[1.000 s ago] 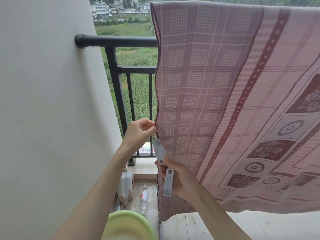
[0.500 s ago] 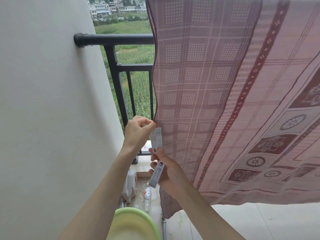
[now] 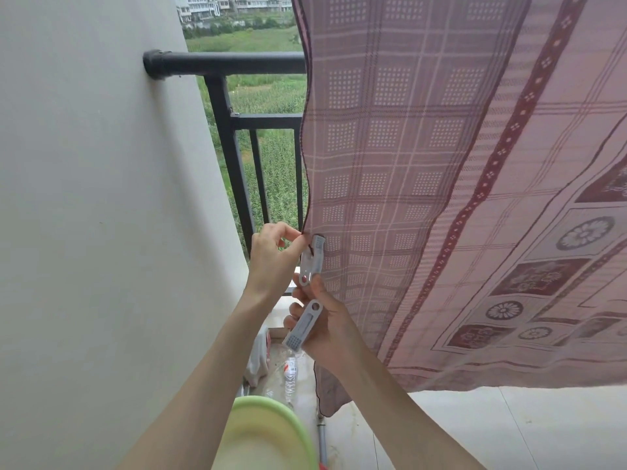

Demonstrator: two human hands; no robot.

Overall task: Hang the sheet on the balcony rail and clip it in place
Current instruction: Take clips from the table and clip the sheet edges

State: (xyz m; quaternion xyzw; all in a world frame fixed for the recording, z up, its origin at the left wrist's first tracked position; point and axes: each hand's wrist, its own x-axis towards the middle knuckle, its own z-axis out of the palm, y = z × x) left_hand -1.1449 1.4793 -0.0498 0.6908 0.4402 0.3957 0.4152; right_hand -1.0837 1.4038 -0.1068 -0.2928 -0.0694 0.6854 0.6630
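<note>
Pinching sheet (image 3: 441, 164) edge with left hand (image 3: 274, 252), right hand (image 3: 325, 327) gripping two clips.
Upper clip (image 3: 314, 257) biting onto that edge, spare clip (image 3: 303, 324) tucked in palm.

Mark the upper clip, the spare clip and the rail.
upper clip (image 3: 316, 256): head view, middle of its body at the sheet's edge
spare clip (image 3: 303, 325): head view, middle of its body
rail (image 3: 237, 62): head view, bare top bar

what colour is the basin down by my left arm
Light green, with a paler yellowish inside; the basin shows in the head view, bottom centre.
</note>
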